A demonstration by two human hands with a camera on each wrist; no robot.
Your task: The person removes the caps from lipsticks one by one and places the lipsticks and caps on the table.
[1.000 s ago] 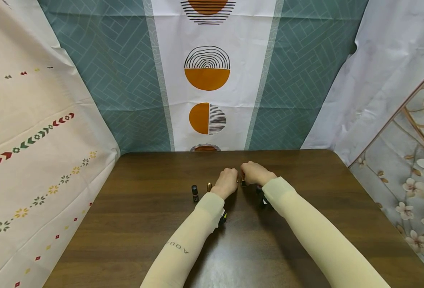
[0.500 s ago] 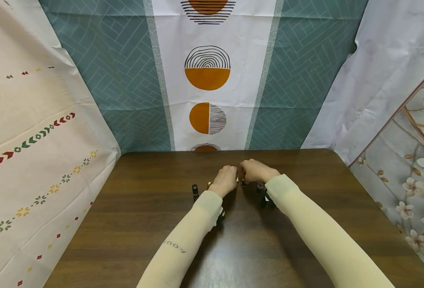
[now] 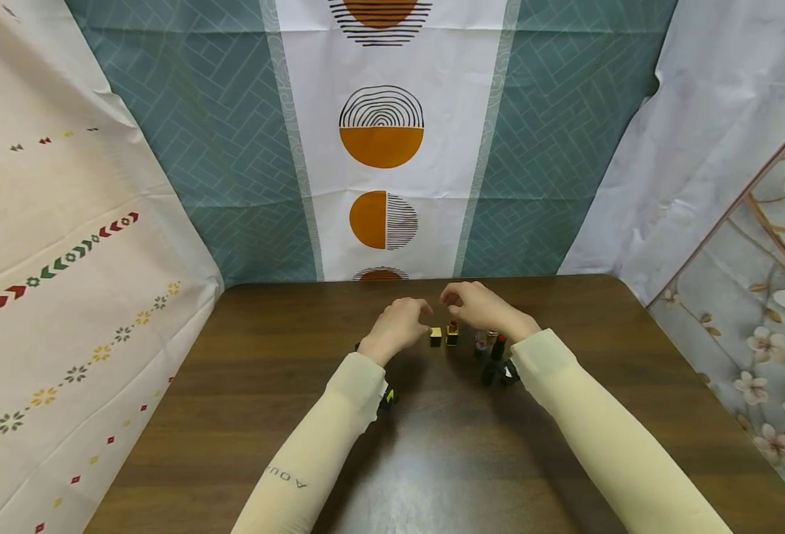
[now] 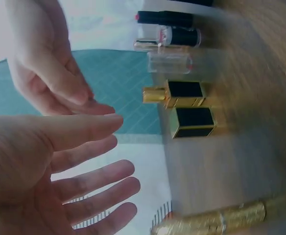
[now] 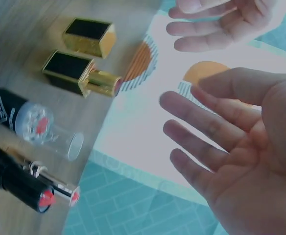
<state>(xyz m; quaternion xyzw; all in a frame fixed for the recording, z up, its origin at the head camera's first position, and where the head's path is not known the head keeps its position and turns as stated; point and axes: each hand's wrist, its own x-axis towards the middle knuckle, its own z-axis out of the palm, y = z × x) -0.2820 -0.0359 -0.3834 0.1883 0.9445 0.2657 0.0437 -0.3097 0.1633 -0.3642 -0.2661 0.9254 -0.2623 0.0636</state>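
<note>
On the table stand a black-and-gold lipstick (image 3: 452, 334) without its cap and, beside it to the left, a matching square cap (image 3: 435, 337). My left hand (image 3: 395, 326) is just left of the cap, fingers relaxed and holding nothing. Above and behind the lipstick hovers my right hand (image 3: 480, 305), also holding nothing. Both wrist views show the fingers extended: the left hand (image 4: 79, 171) near the cap (image 4: 193, 122), the right hand (image 5: 231, 137) apart from the lipstick (image 5: 69, 73). Slight space separates lipstick and cap.
Right of the lipstick stand a clear-topped tube (image 5: 35, 122), a black lipstick (image 5: 20, 183) with a red tip and a silver one (image 5: 59, 183). A gold glittery tube (image 4: 221, 220) is on the left side. Patterned cloth (image 3: 382, 222) hangs behind the table (image 3: 245, 386).
Both hands have let go: the left of the cap, the right of the lipstick. The left hand has moved left, the right slightly up and back, leaving both pieces on the table.
</note>
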